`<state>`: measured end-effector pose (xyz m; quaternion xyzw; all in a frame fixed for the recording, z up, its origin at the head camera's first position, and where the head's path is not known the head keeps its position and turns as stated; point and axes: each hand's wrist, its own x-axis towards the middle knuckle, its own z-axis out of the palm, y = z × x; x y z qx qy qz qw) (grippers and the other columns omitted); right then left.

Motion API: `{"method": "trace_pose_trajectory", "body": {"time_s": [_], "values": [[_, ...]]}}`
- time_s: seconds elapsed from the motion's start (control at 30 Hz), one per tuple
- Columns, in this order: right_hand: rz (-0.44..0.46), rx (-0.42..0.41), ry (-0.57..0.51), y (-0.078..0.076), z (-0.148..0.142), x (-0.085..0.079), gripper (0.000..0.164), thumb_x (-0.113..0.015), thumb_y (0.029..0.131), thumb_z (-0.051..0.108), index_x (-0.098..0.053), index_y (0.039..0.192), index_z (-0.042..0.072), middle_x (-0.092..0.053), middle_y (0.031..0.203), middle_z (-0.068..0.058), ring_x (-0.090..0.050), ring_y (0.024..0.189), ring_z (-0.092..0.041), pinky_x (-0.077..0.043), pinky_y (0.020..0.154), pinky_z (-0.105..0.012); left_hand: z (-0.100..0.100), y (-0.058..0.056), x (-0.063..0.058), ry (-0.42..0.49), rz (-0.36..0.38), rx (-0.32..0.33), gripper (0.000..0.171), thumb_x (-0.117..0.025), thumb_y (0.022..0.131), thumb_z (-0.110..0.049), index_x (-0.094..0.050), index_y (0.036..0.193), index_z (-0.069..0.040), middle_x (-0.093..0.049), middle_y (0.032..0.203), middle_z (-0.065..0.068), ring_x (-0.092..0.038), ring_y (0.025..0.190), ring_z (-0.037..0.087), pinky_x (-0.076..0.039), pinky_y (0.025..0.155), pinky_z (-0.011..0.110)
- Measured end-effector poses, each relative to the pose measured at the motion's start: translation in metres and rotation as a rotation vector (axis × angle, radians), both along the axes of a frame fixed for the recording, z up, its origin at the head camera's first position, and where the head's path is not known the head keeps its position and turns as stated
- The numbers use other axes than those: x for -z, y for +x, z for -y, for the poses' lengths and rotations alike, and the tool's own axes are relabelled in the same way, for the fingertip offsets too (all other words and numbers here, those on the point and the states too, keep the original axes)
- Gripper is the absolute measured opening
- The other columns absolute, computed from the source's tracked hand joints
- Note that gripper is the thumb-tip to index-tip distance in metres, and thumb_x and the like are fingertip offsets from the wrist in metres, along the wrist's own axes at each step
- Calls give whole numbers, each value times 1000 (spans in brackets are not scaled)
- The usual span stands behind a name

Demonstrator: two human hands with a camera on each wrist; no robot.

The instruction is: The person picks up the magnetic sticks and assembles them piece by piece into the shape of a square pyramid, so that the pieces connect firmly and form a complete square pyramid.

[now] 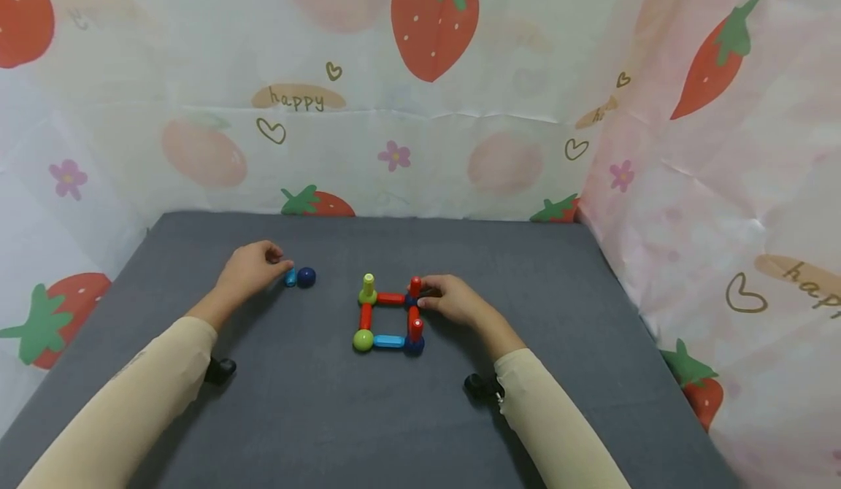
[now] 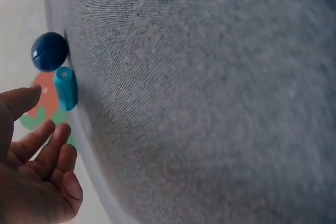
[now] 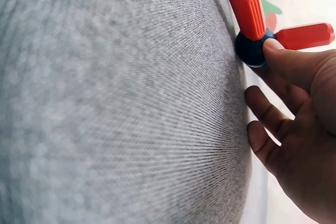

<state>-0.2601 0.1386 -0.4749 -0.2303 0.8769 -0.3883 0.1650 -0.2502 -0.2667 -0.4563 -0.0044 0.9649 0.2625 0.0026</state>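
Observation:
My left hand (image 1: 252, 270) hovers by a light blue rod (image 2: 65, 88) that lies on the cloth beside a loose navy ball (image 1: 306, 277). In the left wrist view its thumb and fingers are apart, with a gap to the rod. My right hand (image 1: 456, 299) pinches the far right navy ball (image 3: 253, 48) of a square frame between thumb and index finger. Red rods (image 1: 390, 298) and one blue rod (image 1: 389, 341) form the sides. Upright rods stand on both navy corners and on the far green ball (image 1: 367, 297); the near green ball (image 1: 363, 340) has none.
A dark grey cloth (image 1: 315, 416) covers the table. White and pink curtains (image 1: 420, 160) with printed strawberries hang behind it and at the sides. Black wrist devices (image 1: 220, 371) are worn at both cuffs.

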Motion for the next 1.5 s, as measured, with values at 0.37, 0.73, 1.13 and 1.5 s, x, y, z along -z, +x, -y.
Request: {"method": "trace_pose_trajectory", "body": {"time_s": [0.37, 0.73, 1.13, 1.5], "values": [[0, -7, -3, 0, 1, 1, 33, -68, 100, 18, -70, 132, 22, -70, 128, 3, -63, 119, -17, -48, 105, -43, 1, -8, 7, -20, 53, 4, 50, -68, 97, -38, -62, 125, 3, -67, 120, 22, -64, 106, 37, -52, 87, 51], [-4, 13, 8, 0, 0, 0, 32, -69, 100, 19, -70, 131, 21, -71, 125, 3, -62, 117, -17, -48, 104, -43, 5, -10, 4, -66, 56, 30, 34, -67, 97, -24, -66, 119, 1, -70, 111, 18, -66, 96, 32, -52, 81, 50], [-14, 19, 12, 0, 1, 0, 31, -69, 99, 19, -71, 130, 22, -71, 125, 3, -61, 117, -18, -47, 105, -44, 8, -10, 8, -68, 49, 33, 27, -71, 96, -22, -70, 112, -1, -72, 104, 16, -66, 89, 30, -51, 76, 47], [-14, 4, 14, 0, 1, 0, 31, -69, 100, 18, -71, 130, 20, -71, 124, 2, -63, 115, -18, -48, 104, -44, 8, 2, 0, 86, -6, -6, 32, -67, 99, -25, -65, 117, 0, -68, 109, 19, -64, 93, 31, -54, 75, 43]]}}
